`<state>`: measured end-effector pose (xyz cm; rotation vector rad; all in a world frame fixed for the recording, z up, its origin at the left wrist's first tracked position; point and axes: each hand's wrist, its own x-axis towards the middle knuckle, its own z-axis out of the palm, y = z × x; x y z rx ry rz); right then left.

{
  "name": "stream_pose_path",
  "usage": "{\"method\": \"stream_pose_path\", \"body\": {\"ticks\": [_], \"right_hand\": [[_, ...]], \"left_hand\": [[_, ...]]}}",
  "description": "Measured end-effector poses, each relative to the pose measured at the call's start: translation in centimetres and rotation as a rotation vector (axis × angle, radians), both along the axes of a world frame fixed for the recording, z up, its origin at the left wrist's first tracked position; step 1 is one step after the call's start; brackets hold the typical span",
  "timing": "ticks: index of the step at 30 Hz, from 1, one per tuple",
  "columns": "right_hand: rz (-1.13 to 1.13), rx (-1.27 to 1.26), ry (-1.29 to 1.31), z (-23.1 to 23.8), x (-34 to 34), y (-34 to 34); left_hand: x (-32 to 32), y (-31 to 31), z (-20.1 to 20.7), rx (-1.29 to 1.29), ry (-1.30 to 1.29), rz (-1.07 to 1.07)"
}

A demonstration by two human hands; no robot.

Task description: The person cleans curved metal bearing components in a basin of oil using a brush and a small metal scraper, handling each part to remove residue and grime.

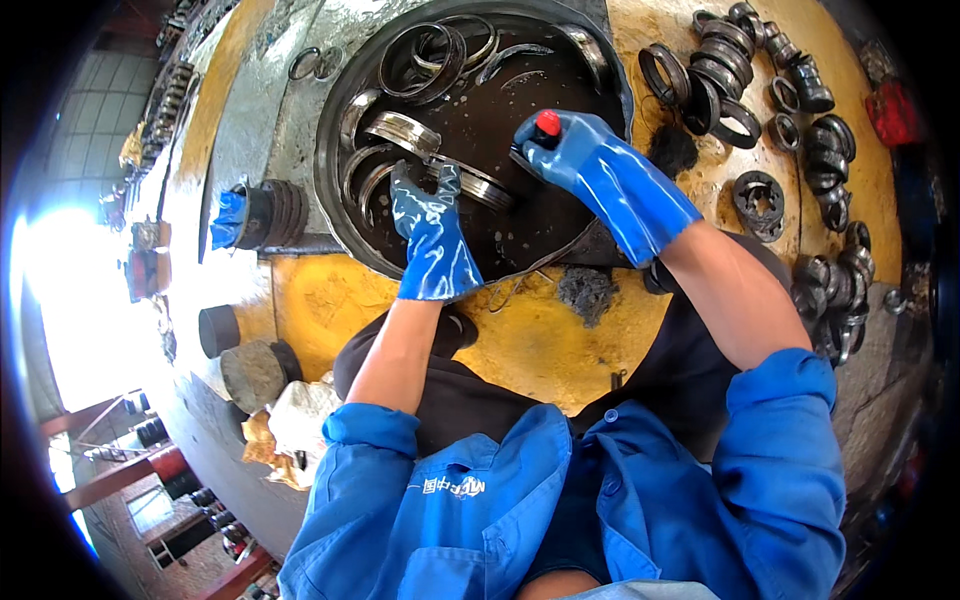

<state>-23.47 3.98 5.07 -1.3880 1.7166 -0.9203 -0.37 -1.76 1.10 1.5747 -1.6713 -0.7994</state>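
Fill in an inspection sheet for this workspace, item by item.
Surface: yellow and grey floor, darkly stained.
Job's things: round metal basin with dark liquid and several metal rings; one low ring by the left hand; red-ended tool in the right hand.
Clutter: ring stacks and round notched part at right; dark fuzzy clump below the basin; crumpled pale bag at lower left.
Grippers: two blue-gloved hands; right closed around the tool, left at the low ring's end, firmness of grip unclear.
Cables: nothing seen.
Surroundings: glaring bright opening at far left; red object at far right.
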Motion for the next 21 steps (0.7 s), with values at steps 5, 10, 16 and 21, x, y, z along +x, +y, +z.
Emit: {"method": "stream_pose_path", "body": {"ticks": [5, 10, 16, 21], "right_hand": [[-0.05, 0.109, -0.067, -0.5, 1.5, -2.4], [-0.112, 0.224, -0.028, 0.6, 0.0, -2.7], [-0.134, 0.206, -0.008, 2.3, -1.0, -1.9], [-0.19, 0.163, -0.028, 2.3, -1.0, -1.4]], "left_hand": [[3.8, -2.3, -4.3, -0.575, -0.353, -0.336], [4.4, -1.8, -1.7, -0.268, -0.355, -0.61], [5.8, -2.6, 1.3, -0.329, -0.856, -0.876], [6.0, -1.7, 0.2, -0.32, -1.178, -1.155]]}}
